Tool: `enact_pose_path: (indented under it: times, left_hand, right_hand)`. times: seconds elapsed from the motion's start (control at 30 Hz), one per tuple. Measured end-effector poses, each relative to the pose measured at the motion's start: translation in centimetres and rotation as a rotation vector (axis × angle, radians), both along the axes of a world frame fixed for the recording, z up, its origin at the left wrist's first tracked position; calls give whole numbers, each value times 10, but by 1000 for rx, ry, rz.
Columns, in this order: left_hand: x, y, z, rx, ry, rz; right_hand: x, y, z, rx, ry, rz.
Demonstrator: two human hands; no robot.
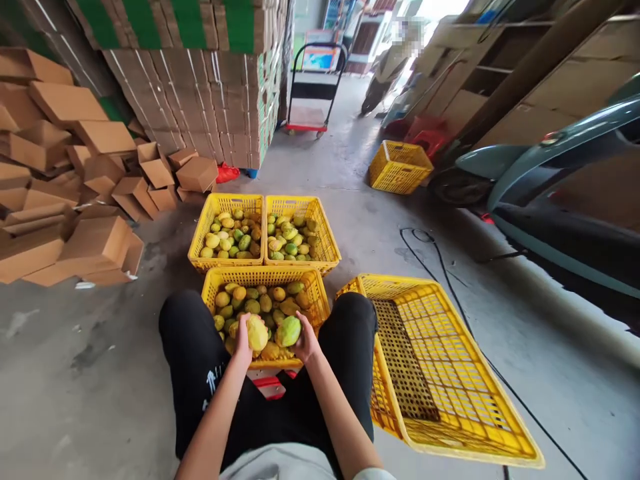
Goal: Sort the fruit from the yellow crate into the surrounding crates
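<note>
My left hand (243, 340) is wrapped round a yellow papaya (257, 333), held over the near yellow crate. A green papaya with yellow patches (289, 331) sits in my right hand (307, 341), its fingers closed about the fruit's right side. The two fruits are side by side, a small gap between them. Below them, the near crate (265, 274) between my knees holds many yellow, green and orange-tinged papayas (265, 304). My hands and the held fruits cover part of its contents.
Two more fruit-filled crates, left (197, 247) and right (331, 243), stand beyond. A large tilted yellow crate (445, 353) is by my right knee. Cardboard boxes (100, 247) heap up at left. A black cable (450, 287), hand truck (315, 120) and scooter (520, 180) are also around.
</note>
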State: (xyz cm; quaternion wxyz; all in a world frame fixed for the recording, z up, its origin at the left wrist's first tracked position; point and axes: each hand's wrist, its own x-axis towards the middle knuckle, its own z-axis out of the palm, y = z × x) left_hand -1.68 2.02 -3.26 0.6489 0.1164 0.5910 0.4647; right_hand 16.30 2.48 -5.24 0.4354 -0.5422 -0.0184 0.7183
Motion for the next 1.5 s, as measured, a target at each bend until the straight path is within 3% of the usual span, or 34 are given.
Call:
enact_pose_path:
  times: [0.13, 0.47, 0.67, 0.93, 1.13, 1.33, 1.5]
  left_hand:
    - [4, 8, 12, -87, -145, 183]
    - [6, 13, 19, -164, -233, 242]
    - [8, 14, 18, -175, -138, 290]
    - [7, 15, 18, -183, -241, 405]
    - [10, 15, 11, -220, -220, 318]
    - [8, 15, 4, -252, -213, 328]
    - [11, 13, 9, -281, -269, 341]
  right_hand:
    - [-4, 4, 5, -176, 77, -115]
    - [-15, 4, 1, -115, 130, -228]
    - [-20, 5, 8, -180, 169, -181]
    - [-22, 9, 19, -111, 247, -219]
    - [-22, 7, 13, -145, 183, -230]
    - [-30, 3, 15, -115, 166, -128]
    - [-33, 1, 11, -217, 113, -171]
